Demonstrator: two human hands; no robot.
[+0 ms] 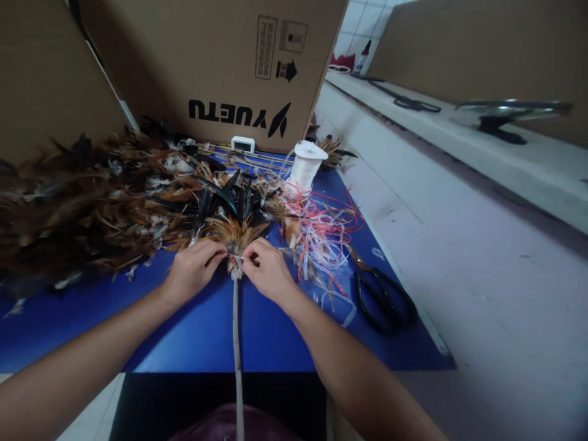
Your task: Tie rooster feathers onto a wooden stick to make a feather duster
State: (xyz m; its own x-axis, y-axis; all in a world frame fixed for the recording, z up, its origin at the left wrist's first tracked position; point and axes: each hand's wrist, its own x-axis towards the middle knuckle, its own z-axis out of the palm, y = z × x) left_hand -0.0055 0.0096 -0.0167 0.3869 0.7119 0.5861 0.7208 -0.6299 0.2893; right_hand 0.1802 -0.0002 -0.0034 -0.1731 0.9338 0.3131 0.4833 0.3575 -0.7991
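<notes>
A long thin stick [237,343] runs from the front edge of the blue table up to a bundle of brown and black feathers [235,229] at its far end. On the left of the bundle's base, my left hand [195,266] pinches one end of a thin white string [235,256]. My right hand [266,266] pinches the string on the other side, so it stretches across the feather base between my fingertips. Both hands are closed. What lies inside the curled fingers is hidden.
A large feather heap [92,208] covers the left. To the right are a white ribbon spool [305,165], tangled pink and white strings [324,236] and black-handled scissors [383,297]. A cardboard box [220,55] stands behind, with a small white digital device [243,144] before it.
</notes>
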